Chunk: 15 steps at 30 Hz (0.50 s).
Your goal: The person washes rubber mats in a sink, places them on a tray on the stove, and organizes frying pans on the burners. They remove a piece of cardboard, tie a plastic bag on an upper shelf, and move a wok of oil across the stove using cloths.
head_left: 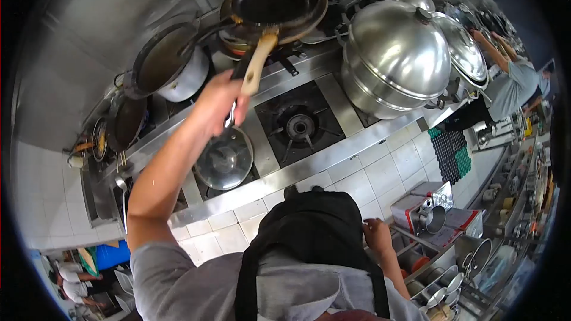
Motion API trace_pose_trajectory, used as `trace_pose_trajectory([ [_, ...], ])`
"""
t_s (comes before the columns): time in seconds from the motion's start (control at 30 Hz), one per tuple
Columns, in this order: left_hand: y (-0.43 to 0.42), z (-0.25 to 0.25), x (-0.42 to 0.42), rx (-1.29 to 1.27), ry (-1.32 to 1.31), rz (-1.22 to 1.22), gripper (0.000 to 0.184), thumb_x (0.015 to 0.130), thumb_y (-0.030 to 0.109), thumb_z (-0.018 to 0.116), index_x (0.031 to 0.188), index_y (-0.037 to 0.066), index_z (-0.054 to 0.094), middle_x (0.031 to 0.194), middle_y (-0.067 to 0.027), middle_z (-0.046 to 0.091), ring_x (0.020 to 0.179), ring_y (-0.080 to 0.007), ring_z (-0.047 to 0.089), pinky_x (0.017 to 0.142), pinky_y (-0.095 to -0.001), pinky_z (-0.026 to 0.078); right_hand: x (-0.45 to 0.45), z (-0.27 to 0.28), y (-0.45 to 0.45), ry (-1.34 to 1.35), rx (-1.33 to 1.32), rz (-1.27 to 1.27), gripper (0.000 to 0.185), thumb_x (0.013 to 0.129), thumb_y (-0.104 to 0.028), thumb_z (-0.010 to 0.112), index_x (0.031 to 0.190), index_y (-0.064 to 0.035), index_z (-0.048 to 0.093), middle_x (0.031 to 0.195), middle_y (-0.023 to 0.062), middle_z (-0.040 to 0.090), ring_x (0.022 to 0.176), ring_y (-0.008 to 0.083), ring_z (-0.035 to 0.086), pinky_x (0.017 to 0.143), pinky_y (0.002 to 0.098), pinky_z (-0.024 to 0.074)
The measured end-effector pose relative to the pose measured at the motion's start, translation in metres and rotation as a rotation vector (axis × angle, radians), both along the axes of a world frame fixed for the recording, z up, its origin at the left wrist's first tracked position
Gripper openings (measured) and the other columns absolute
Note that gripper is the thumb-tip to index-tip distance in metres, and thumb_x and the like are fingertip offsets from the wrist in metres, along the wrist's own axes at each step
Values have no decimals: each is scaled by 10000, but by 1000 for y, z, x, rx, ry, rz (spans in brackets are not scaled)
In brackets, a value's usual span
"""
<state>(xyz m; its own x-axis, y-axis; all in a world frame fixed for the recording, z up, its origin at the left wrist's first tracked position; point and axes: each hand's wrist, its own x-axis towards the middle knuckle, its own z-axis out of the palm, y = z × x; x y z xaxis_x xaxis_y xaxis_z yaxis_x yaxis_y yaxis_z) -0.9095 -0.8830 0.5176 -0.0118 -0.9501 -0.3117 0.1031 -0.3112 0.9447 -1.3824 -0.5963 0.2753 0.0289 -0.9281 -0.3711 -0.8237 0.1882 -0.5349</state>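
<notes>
In the head view, the left hand (pixel 225 104) is closed firmly around a dark handle (pixel 240 70) with a shiny end. A wooden handle (pixel 254 74) passes just beside this fist; whether the fingers press it also, I cannot tell. The wooden handle belongs to a wide black pan (pixel 275 1), which is at the back of the stove (pixel 340 101), over other pans partly hidden below. To the left of it stands a deep pot (pixel 169 62) with brownish content. Under the left forearm and hand lies a glass lid (pixel 226 160), near a bare burner (pixel 300 126). A large domed steamer (pixel 395 53) stands to the right of this burner. The right hand (pixel 377 235) is low beside the black apron (pixel 315 226), released, with its fingers loosely bent.
</notes>
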Motion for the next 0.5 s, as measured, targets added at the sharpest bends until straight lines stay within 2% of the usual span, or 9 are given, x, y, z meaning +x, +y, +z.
trace_pose_trajectory([
  [0.07,-72,-2,-4,27,2,-136,118,948,106,632,965,11,563,618,-24,521,416,-136,465,376,-320,392,-10,-17,40,66,-45,-59,250,962,-221,680,1077,-17,768,966,226,719,874,426,707,793,487,561],
  [0.1,-104,-1,-11,7,10,-153,123,956,121,638,919,37,556,631,-17,523,436,-133,465,391,-318,389,-9,-16,59,82,-1,-178,257,957,-230,686,1052,-6,770,933,235,723,862,427,711,786,486,562],
  [0.23,-235,-17,-52,-19,24,-228,222,958,153,650,765,120,546,639,11,524,486,-130,475,448,-298,388,6,-31,135,61,128,-490,298,939,-269,710,982,21,766,845,263,720,837,442,714,764,469,559],
  [0.33,-335,-40,-86,-17,0,-251,214,925,155,680,756,126,552,625,10,534,491,-137,496,440,-304,393,37,-32,184,14,176,-697,296,942,-272,714,991,14,773,851,256,716,845,427,721,750,436,553],
  [0.37,-367,-53,-96,-45,1,-230,134,856,134,724,780,85,625,622,-28,576,498,-157,554,434,-326,428,45,-36,201,11,184,-750,295,947,-271,711,1009,9,776,859,250,720,848,419,726,750,431,552],
  [0.4,-386,-58,-111,-61,23,-256,134,856,134,724,780,85,625,622,-28,576,498,-157,554,434,-326,428,51,-28,209,72,292,-725,288,950,-267,709,1031,0,781,874,235,737,858,383,747,753,418,557],
  [0.43,-401,-60,-124,-103,-47,-202,133,851,137,728,770,76,641,628,-34,589,501,-165,572,435,-332,435,56,-39,231,31,395,-844,275,956,-252,692,1058,-14,784,890,234,747,860,361,756,763,411,562],
  [0.47,-417,-69,-134,-135,-117,-145,136,847,140,732,761,66,658,633,-41,603,504,-173,589,436,-338,442,55,-43,246,65,533,-751,367,939,-334,718,1179,-66,794,947,200,782,962,238,766,843,399,565],
  [0.5,-445,-85,-139,-179,-173,-129,181,841,183,731,751,29,699,685,-85,675,515,-179,627,443,-341,463,29,-91,300,28,697,-687,413,983,-328,658,1284,-60,751,1114,202,772,1129,235,724,980,395,530],
])
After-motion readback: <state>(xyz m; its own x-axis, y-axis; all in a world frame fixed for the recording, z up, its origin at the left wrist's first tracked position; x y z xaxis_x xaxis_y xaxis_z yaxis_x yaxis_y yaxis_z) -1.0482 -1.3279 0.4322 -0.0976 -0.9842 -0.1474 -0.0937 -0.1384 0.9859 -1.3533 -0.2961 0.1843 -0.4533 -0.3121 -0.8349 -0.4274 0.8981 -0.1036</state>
